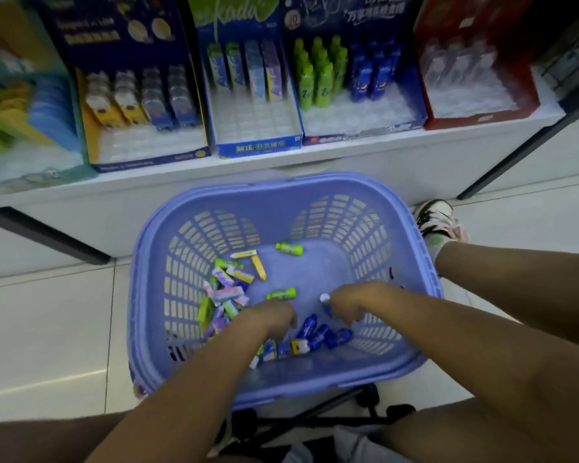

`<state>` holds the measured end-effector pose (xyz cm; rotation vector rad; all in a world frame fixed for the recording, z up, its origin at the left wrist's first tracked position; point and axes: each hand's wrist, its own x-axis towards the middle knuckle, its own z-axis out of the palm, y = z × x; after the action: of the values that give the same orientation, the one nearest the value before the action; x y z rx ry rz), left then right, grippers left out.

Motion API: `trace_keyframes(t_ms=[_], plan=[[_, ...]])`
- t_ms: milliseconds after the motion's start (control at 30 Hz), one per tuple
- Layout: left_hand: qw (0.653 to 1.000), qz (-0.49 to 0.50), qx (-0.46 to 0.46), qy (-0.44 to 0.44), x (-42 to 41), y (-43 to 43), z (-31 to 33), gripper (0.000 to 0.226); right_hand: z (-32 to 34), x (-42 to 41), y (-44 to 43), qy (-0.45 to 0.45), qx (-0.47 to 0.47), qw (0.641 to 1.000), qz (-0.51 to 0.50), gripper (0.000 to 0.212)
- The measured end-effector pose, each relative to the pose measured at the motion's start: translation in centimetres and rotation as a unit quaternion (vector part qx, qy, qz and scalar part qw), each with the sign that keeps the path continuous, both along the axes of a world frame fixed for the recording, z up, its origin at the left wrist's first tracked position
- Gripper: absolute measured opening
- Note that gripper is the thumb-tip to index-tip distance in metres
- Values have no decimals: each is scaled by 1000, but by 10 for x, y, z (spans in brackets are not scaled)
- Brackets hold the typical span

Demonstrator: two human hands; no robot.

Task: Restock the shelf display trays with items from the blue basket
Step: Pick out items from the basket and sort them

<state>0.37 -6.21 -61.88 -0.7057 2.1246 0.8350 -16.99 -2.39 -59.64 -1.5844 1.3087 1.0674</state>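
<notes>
1. The blue basket [281, 187] stands just below the shelf [348, 155], which lies at 12 o'clock from it. I judge this keeps each transfer to one short forward reach.
2. Both my hands are down inside the basket.
3. My right hand [346, 304], at 4 o'clock on the basket floor, has its fingers curled round a blue bottle [325, 298]. Only the white cap and a little of the body show.
4. My left hand [274, 315] is at 6 o'clock, fingers bent downward over the stock. I cannot tell whether it grips anything.
5. Loose blue bottles [318, 332] lie between my hands. The flat packs [224, 289] are heaped at 9 o'clock, and one green bottle [290, 248] lies at 12 o'clock.
6. The likely destination is the bottle tray [381, 127] at 1 o'clock, whose front rows are unfilled. The pack tray [259, 148] beside it takes the flat packs.
</notes>
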Motion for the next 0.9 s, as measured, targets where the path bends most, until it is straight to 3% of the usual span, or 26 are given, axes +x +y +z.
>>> trace_keyframes(t_ms=[67, 100, 167, 267, 367, 600, 733, 900], plan=[[1000, -28, -7, -5, -1, 1, -1, 47, -7, -1, 5, 7, 37, 999, 0, 18], [999, -42, -10, -7, -2, 2, -2, 41, -10, 0, 6, 5, 46, 999, 1, 24], [998, -56, -16, -16, -2, 3, -4, 28, -11, 4, 6, -6, 60, 998, 30, 14], [999, -37, -20, -10, -3, 4, -10, 33, -15, 8, 9, -12, 87, 994, 68, 31], [1000, 5, -25, 17, -8, 6, -16, 35, -19, 8, 12, -1, 93, 993, 71, 36], [996, 82, 19, 25, -28, 1, -24, 7, -28, 10, 16, 7, 80, 996, 39, 35], [997, 73, -26, 7, -35, 13, -34, 25, -18, 6, 4, 2, 56, 998, -28, 43], [994, 91, -62, -1, -39, 22, -39, 38, 20, -21, -32, -82, -22, 982, -170, 24]])
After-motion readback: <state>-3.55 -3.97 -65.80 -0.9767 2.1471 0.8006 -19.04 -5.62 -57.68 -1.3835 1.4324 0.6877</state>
